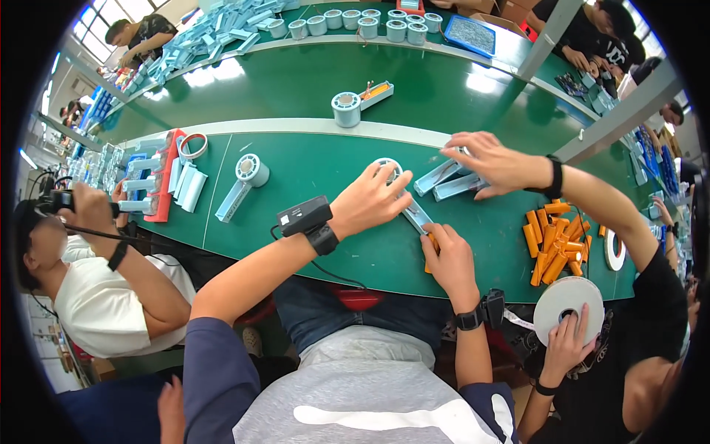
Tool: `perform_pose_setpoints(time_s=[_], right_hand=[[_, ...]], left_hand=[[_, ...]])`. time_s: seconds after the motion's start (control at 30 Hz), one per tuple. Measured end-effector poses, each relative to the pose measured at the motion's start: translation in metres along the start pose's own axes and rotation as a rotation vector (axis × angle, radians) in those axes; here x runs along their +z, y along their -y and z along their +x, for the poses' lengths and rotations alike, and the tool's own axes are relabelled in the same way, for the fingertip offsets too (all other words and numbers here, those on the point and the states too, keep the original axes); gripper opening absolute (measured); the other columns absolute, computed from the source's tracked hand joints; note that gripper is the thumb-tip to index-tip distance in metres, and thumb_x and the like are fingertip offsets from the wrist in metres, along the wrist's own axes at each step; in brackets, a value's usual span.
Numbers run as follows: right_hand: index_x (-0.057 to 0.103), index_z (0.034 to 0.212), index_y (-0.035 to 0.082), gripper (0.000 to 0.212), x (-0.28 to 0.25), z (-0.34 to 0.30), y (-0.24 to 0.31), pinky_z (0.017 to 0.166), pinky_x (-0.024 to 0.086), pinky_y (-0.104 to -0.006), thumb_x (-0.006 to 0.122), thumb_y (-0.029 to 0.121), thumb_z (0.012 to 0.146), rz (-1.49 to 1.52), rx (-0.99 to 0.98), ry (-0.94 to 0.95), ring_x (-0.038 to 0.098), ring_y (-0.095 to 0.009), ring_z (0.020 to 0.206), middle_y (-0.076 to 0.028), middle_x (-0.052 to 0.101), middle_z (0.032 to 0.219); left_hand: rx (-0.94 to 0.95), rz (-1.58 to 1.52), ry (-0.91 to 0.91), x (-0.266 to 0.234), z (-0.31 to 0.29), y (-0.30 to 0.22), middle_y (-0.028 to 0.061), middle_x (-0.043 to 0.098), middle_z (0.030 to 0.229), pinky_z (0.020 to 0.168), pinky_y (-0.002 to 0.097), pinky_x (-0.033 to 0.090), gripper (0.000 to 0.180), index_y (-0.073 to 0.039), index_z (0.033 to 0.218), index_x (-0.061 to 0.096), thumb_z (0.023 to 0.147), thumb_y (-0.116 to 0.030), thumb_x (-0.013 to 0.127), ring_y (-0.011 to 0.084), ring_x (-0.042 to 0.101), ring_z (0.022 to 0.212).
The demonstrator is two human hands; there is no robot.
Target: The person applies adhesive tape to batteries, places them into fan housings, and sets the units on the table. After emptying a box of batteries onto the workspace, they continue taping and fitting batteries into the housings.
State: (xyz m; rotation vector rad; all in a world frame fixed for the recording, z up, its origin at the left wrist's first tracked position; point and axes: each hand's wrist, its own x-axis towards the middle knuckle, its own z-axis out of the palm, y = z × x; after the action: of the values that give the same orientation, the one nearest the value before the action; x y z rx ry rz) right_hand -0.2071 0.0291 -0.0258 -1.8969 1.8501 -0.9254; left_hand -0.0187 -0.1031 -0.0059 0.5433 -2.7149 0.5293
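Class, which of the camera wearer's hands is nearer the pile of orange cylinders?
Right. The right hand is left of the pile of orange cylinders; the left hand is farther left, at the round end of a pale blue device.

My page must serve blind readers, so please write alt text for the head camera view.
A person's left hand is over a light-blue device on a green table; the right hand holds an orange cylinder beside it. To the right, a co-worker's hand is over light-blue parts, and orange cylinders lie piled.
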Motion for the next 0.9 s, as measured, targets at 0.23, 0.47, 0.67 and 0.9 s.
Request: perform_pose_setpoints(time_s=[0.23, 0.47, 0.67, 0.9], right_hand=[[0.066, 0.1, 0.007, 0.013, -0.003, 0.004, -0.004, 0.063, 0.049, -0.0425, 0.065, 0.013, 0.09, -0.026, -0.014, 0.051, 0.062, -0.034, 0.071, -0.013, 0.06, 0.082], [0.067, 0.1, 0.008, 0.012, -0.021, 0.001, -0.01, 0.062, 0.048, -0.0417, 0.065, 0.013, 0.089, -0.041, -0.12, 0.132, 0.061, -0.032, 0.069, -0.011, 0.057, 0.079], [0.066, 0.099, 0.011, 0.011, -0.026, -0.006, -0.009, 0.061, 0.048, -0.0438, 0.065, 0.013, 0.088, 0.01, -0.108, 0.195, 0.06, -0.033, 0.07, -0.011, 0.056, 0.079], [0.067, 0.098, 0.01, 0.011, -0.023, -0.009, -0.011, 0.06, 0.046, -0.0418, 0.066, 0.011, 0.087, 0.011, -0.124, 0.164, 0.058, -0.031, 0.067, -0.01, 0.054, 0.076]], left_hand=[[-0.088, 0.144, 0.174, -0.008, 0.012, -0.013, 0.0094, 0.063, 0.114, 0.082, 0.0382, 0.046, 0.01, -0.009, 0.074, 0.066, 0.078, -0.018, 0.067, 0.0269, 0.056, 0.109], [-0.098, -0.15, 0.478, -0.033, 0.015, -0.012, 0.0016, 0.062, 0.093, 0.081, 0.0361, 0.042, 0.015, -0.011, 0.07, 0.067, 0.074, -0.023, 0.075, 0.0233, 0.055, 0.101], [-0.143, -0.384, 0.116, -0.033, -0.017, -0.014, -0.0002, 0.064, 0.096, 0.083, 0.0345, 0.042, 0.023, -0.012, 0.078, 0.063, 0.073, -0.025, 0.081, 0.0211, 0.055, 0.106], [-0.307, -0.575, 0.057, -0.024, -0.023, -0.021, 0.0034, 0.064, 0.093, 0.082, 0.036, 0.045, 0.019, -0.009, 0.087, 0.059, 0.082, -0.016, 0.075, 0.0218, 0.061, 0.092]])
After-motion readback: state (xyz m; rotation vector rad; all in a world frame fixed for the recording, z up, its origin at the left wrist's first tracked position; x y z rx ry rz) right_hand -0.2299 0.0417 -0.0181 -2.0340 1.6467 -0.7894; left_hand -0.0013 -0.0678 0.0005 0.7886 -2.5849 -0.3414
